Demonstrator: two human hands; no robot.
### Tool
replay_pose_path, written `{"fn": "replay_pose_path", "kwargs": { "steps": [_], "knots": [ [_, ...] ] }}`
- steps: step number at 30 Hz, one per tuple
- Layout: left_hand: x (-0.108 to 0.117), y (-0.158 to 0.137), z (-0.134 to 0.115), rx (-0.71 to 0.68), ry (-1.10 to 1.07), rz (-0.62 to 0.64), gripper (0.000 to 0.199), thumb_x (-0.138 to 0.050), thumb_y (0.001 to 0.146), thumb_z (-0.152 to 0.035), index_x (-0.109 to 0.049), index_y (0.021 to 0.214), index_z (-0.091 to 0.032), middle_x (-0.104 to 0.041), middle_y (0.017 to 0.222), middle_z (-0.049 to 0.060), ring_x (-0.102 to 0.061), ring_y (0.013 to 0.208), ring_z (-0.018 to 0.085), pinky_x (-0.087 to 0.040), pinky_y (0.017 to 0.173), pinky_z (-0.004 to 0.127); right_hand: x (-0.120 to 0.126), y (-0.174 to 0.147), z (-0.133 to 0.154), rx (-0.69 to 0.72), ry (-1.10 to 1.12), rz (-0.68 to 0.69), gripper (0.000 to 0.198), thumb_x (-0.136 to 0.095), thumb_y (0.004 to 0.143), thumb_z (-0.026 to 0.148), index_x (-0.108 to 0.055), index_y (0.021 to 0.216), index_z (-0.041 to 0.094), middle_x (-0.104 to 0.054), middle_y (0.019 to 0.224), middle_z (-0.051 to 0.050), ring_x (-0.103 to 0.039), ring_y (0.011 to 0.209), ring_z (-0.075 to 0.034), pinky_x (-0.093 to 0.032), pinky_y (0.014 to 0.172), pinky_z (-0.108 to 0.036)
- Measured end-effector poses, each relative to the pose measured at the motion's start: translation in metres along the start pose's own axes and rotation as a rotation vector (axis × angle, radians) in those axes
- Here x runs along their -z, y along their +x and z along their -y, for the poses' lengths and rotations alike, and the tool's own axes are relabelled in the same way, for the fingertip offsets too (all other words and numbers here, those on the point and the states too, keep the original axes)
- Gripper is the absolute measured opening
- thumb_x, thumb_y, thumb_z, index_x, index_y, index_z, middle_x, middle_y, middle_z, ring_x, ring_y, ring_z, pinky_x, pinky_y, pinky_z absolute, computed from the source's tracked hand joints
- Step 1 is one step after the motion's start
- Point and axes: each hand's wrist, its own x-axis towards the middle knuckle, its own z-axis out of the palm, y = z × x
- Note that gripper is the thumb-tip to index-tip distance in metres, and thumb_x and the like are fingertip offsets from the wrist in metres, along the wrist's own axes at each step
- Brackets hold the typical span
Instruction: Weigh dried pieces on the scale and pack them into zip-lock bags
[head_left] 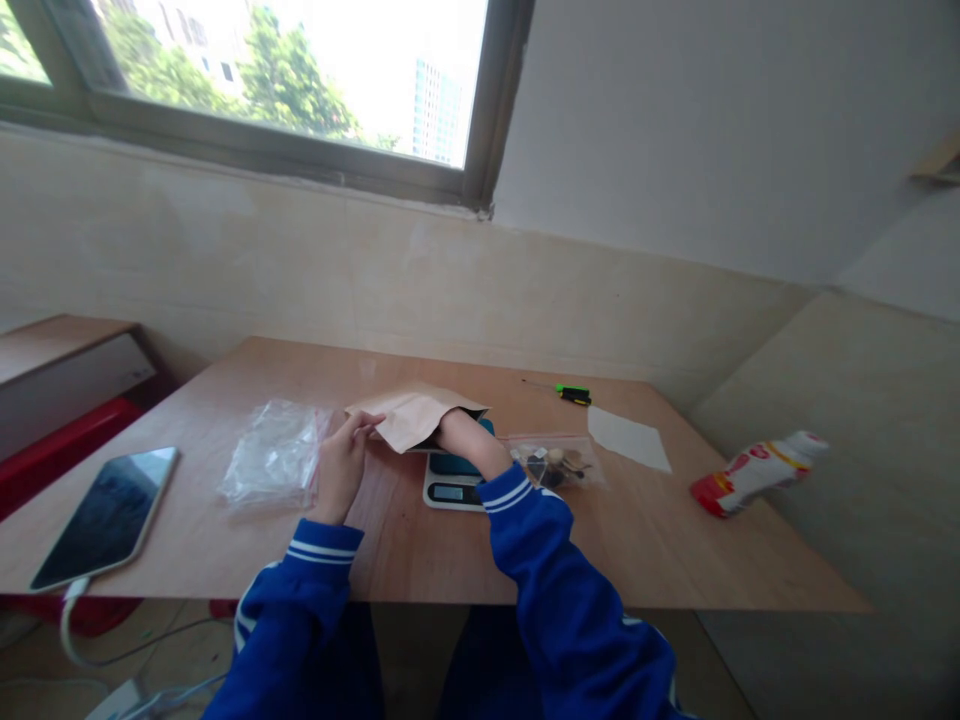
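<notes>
My left hand (pixel 345 460) pinches the near left corner of a brown paper bag (pixel 412 415) lying on its side. Into the bag's mouth, which faces right, reaches my right hand (pixel 469 440); its fingers are hidden inside. Partly under the bag and my right wrist is a small white digital scale (pixel 442 494) with a teal top and a display at the front. Right of my wrist lies a clear zip bag (pixel 559 462) with small dark and tan pieces in it. A pile of clear plastic bags (pixel 274 455) rests just left of my left hand.
A tablet (pixel 109 515) with a white cable plugged in lies at the table's left. Toward the back right are a green-and-black screwdriver (pixel 573 393) and a white paper sheet (pixel 628 438). A red-and-white bottle (pixel 757 473) stands near the right edge.
</notes>
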Motion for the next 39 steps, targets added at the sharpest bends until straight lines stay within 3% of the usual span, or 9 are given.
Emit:
{"fn": "replay_pose_path", "kwargs": {
  "steps": [6,12,18,27,34,39],
  "knots": [
    [-0.003,0.005,0.001,0.046,-0.012,-0.045,0.026,-0.041,0.086,-0.019,-0.066,0.093,-0.020,-0.070,0.083,0.001,-0.064,0.079,0.016,-0.046,0.069,0.025,0.031,-0.027,0.015,0.047,-0.092,0.085,0.027,-0.059,0.081,0.005,-0.069,0.104,0.014,-0.069,0.112,-0.012,-0.062,0.108,-0.023,-0.045,0.097,-0.036],
    [-0.002,0.011,0.006,0.083,-0.093,-0.065,0.026,-0.041,0.083,-0.018,-0.066,0.090,-0.019,-0.070,0.089,0.003,-0.065,0.085,0.017,-0.049,0.075,0.027,0.049,-0.038,0.016,0.128,0.117,-0.057,0.028,-0.063,0.080,0.008,-0.070,0.105,0.019,-0.067,0.115,-0.008,-0.061,0.110,-0.019,-0.049,0.092,-0.033],
    [0.000,0.015,0.002,0.086,-0.081,-0.060,0.024,-0.042,0.082,-0.017,-0.066,0.088,-0.019,-0.071,0.088,0.002,-0.065,0.084,0.016,-0.050,0.075,0.027,0.046,-0.046,0.005,0.137,0.293,-0.165,0.021,-0.064,0.081,0.015,-0.073,0.097,0.023,-0.066,0.119,-0.007,-0.058,0.116,-0.019,-0.044,0.102,-0.036],
    [-0.004,0.023,0.013,0.119,-0.091,-0.083,0.024,-0.044,0.081,-0.019,-0.066,0.090,-0.021,-0.070,0.084,0.002,-0.066,0.080,0.017,-0.050,0.070,0.026,0.038,-0.046,-0.003,0.102,0.693,-0.361,0.015,-0.067,0.080,0.027,-0.069,0.093,0.021,-0.060,0.127,-0.007,-0.054,0.122,-0.020,-0.046,0.102,-0.036],
    [-0.004,0.030,0.018,0.145,-0.120,-0.097,0.020,-0.047,0.080,-0.021,-0.065,0.088,-0.021,-0.069,0.080,0.002,-0.065,0.078,0.017,-0.052,0.068,0.027,0.038,-0.054,-0.005,0.002,0.621,-0.433,0.027,-0.065,0.080,0.033,-0.063,0.105,0.021,-0.056,0.133,-0.008,-0.057,0.118,-0.020,-0.047,0.102,-0.037],
    [-0.003,0.033,0.018,0.153,-0.128,-0.096,0.020,-0.047,0.080,-0.021,-0.065,0.089,-0.020,-0.068,0.080,0.002,-0.065,0.079,0.017,-0.052,0.067,0.027,0.020,-0.072,-0.026,-0.071,0.555,-0.373,0.038,-0.068,0.078,0.034,-0.061,0.113,0.021,-0.063,0.122,-0.009,-0.061,0.108,-0.019,-0.051,0.092,-0.034]
  ]
}}
